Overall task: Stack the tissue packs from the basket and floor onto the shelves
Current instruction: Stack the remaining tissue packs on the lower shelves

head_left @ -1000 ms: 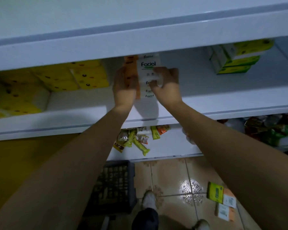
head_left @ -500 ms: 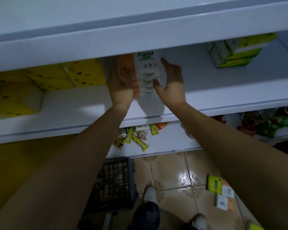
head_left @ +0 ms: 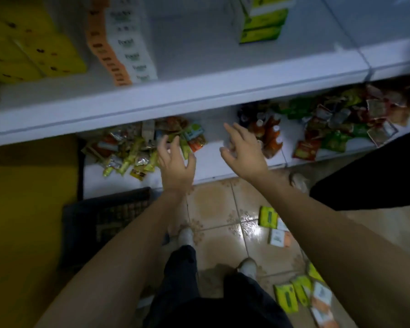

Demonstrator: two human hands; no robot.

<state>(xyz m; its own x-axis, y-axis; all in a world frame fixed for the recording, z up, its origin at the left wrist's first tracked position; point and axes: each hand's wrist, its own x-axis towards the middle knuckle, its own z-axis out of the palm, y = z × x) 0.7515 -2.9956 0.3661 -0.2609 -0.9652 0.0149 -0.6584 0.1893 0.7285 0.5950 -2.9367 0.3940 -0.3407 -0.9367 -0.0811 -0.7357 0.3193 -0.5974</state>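
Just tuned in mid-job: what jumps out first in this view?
Two empty open hands, the left hand and right hand, hover mid-frame before the snack sachets on the lower shelf. Above, an orange-and-white tissue stack stands on the white shelf. Loose tissue packs lie on the tiled floor at right.

Glossy beige patterned floor tiles (head_left: 213, 209) shine wetly; the smooth white painted shelf (head_left: 199, 91) looks matt; the black plastic lattice basket (head_left: 100, 221) is dull.
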